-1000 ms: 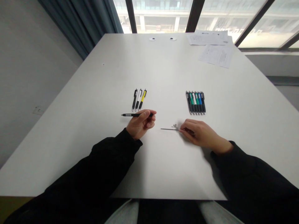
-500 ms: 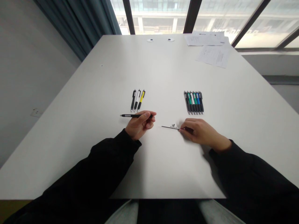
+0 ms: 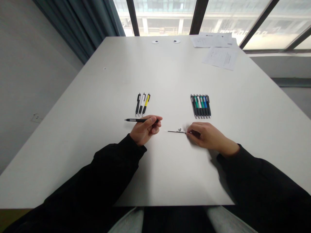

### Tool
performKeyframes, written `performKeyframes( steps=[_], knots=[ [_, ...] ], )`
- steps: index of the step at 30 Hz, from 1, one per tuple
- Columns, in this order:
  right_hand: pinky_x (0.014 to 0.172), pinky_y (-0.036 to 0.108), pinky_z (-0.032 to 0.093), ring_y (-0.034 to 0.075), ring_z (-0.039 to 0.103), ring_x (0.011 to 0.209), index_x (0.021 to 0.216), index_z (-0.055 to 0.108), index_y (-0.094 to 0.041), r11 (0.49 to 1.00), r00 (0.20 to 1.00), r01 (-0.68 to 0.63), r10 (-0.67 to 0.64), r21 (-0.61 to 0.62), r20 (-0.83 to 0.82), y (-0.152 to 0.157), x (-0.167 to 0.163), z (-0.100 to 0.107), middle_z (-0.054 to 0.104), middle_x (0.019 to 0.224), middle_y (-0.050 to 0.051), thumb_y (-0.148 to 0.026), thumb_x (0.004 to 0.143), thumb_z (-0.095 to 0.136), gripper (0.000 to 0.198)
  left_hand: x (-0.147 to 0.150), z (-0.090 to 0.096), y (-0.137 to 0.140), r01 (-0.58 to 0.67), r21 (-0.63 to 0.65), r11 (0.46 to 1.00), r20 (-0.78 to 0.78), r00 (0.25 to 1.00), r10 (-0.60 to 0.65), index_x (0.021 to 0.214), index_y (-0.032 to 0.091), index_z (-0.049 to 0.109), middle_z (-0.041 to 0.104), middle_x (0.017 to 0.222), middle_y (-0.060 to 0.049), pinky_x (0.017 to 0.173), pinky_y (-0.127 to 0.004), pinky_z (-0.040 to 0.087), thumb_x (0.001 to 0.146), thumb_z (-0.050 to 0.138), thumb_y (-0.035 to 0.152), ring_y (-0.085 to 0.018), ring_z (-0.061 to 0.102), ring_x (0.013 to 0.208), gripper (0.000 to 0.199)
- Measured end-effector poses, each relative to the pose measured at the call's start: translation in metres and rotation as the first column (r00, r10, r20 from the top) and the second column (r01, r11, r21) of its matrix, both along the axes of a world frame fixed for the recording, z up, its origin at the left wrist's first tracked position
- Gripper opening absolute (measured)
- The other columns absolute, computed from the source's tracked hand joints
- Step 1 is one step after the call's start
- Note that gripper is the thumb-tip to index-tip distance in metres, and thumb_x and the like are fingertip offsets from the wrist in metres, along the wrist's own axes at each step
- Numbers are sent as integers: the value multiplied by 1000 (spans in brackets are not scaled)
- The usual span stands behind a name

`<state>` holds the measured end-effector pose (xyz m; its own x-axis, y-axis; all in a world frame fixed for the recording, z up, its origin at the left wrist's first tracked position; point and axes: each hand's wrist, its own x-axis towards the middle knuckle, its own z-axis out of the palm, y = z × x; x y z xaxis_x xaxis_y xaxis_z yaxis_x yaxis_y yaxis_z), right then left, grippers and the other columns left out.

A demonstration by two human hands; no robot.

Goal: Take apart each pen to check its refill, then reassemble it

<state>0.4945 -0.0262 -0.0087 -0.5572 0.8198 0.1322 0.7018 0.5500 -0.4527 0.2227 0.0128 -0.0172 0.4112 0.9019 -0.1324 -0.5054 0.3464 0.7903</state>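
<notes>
A white table (image 3: 160, 181) reaches toward a window (image 3: 165, 19). The right hand (image 3: 206, 134) pinches the refill (image 3: 176, 131) at its right end, the rest sticking out leftward. Left of the refill, the left hand (image 3: 146, 130) grips a black pen (image 3: 133, 120). A small part (image 3: 179, 129) lies just beyond the refill; farther beyond it, three pens (image 3: 142, 105) leftward, a pen row (image 3: 201, 107) rightward, then papers (image 3: 220, 58).

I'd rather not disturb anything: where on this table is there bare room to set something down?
The white table looks bare between the three pens and the larger pen group, and left of the three pens. It is crowded between the left hand and right hand, around the thin dark rod and small parts.
</notes>
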Motion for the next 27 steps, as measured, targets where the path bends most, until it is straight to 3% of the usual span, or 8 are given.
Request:
performKeyframes(
  steps=[5, 10, 15, 21, 27],
  knots=[
    [55, 25, 37, 12, 48, 56, 84, 60, -17, 999, 998, 15, -13, 38, -64, -2, 0, 1, 57, 66, 0, -21, 86, 60, 5, 0, -2, 0, 21, 33, 999, -12, 1000, -21, 88, 12, 72, 67, 67, -3, 44, -16, 29, 70, 85, 36, -3, 45, 45, 33],
    [53, 25, 41, 11, 48, 55, 94, 58, -19, 971, 963, 70, -5, 230, -271, -14, -11, 7, 56, 71, 0, -30, 88, 68, 16, 10, -3, -8, 96, 38, 995, -57, 994, -94, 82, 13, 62, 72, 69, -5, 38, -16, 25, 69, 86, 43, -4, 47, 40, 40],
    [56, 27, 51, 13, 56, 62, 121, 55, -22, 956, 910, 2, 119, 292, -396, -28, -28, 12, 65, 93, 7, -33, 81, 79, 47, 26, -8, -24, 255, 63, 965, -59, 966, -252, 82, 12, 66, 73, 71, -8, 37, -19, 25, 64, 86, 52, -7, 51, 40, 48],
    [60, 27, 53, 15, 65, 72, 118, 61, -24, 968, 895, 1, 111, 252, -431, -30, -36, 11, 71, 94, 7, -15, 90, 65, 30, 34, -15, -33, 221, 60, 973, -143, 967, -211, 92, 12, 75, 58, 57, 1, 44, -21, 27, 64, 89, 43, -4, 42, 45, 44],
    [58, 28, 54, 15, 64, 65, 102, 66, -21, 993, 873, 80, -28, 88, -486, -23, -15, 12, 71, 87, 6, -17, 87, 68, 16, 11, -8, -18, 173, 95, 980, -352, 927, -129, 101, 15, 72, 67, 71, -2, 43, -19, 35, 65, 89, 31, -6, 49, 49, 43]
  ],
)
